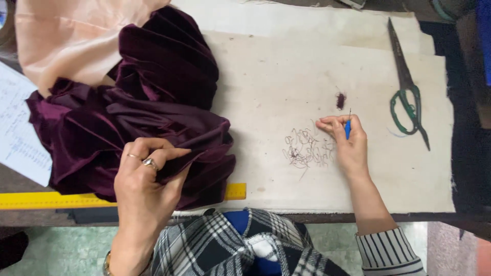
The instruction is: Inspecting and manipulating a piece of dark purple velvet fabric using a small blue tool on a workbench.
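At my sewing table, my left hand pinches a fold of the dark purple velvet, thumb and fingers closed on the cloth at its near edge. My right hand is closed round a small blue-handled seam ripper, held upright between thumb and forefinger with its thin metal tip pointing away from me.

The velvet lies heaped to my left, well apart from the ripper; its bulk runs away from me and leftward, and my left hand is the nearer one, already touching it. The ripper hand rests on the cream table cover, to the right of the heap.

Just left of my right hand lies one loose tangle of pulled threads. One small tuft of purple lint sits just beyond my fingertips.

One pair of green-handled scissors lies further right, blades pointing away from me, out of reach of either hand for now. One yellow ruler runs along the table's near edge, partly under the velvet. One piece of peach fabric lies beyond the velvet, and one sheet of written paper at the far left. Two rings show on my left hand.
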